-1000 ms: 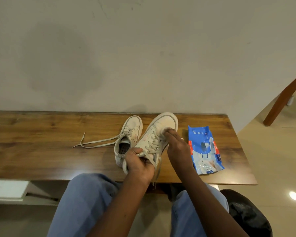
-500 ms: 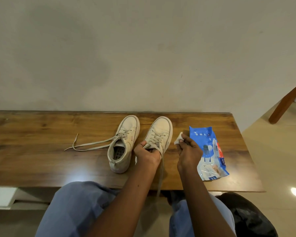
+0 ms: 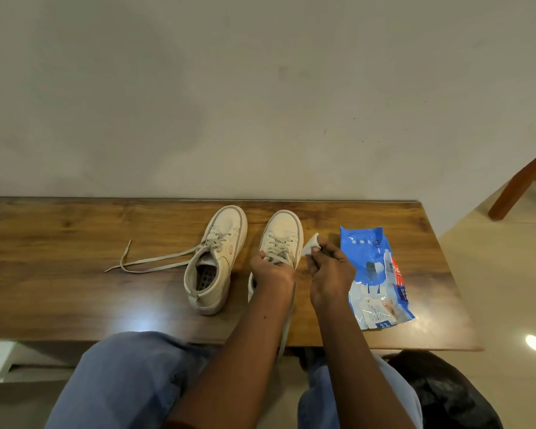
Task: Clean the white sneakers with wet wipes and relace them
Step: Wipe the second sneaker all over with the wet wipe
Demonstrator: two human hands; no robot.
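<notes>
Since a second ago the right grip (image 3: 328,274) has lifted the wet wipe (image 3: 311,245) off the held sneaker (image 3: 283,233), which now sits flat on the tabletop (image 3: 59,274).

Head view: the right grip pinches the wipe just beside that shoe, and the left grip (image 3: 271,270) is clamped on its laces. The other sneaker (image 3: 217,258) stands alongside. Wiping appears to be the step in hand. The next move probably calls for refolding the wipe, then pressing it onto an uncleaned side.

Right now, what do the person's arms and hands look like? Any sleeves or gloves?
The left hand and right hand are bare: no gloves, rings, watch or bracelet. No sleeves show on the arms in view. Light blue trousers cover the legs.
</notes>
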